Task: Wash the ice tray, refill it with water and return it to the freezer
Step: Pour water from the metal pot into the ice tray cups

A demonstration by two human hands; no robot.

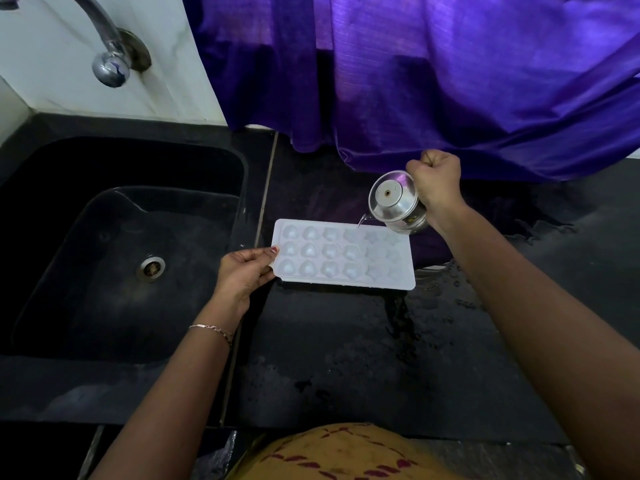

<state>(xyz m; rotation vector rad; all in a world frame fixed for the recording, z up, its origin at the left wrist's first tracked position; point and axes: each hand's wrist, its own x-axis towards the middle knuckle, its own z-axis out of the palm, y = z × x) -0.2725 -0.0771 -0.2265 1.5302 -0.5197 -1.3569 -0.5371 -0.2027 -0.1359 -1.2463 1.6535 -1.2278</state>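
A white ice tray (346,258) with several moulded cells lies flat on the black counter (346,358), just right of the sink. My left hand (246,275) pinches the tray's left end, thumb on top. My right hand (437,183) grips the handle of a small steel jug (394,202), tilted down to the left above the tray's far edge. A thin stream of water (362,220) runs from the jug's spout into a cell in the far row.
A black sink (114,258) with a metal drain (150,268) lies to the left, a chrome tap (107,60) above it. A purple curtain (450,81) hangs down to the counter behind the tray. Water is spilled on the counter right of the tray.
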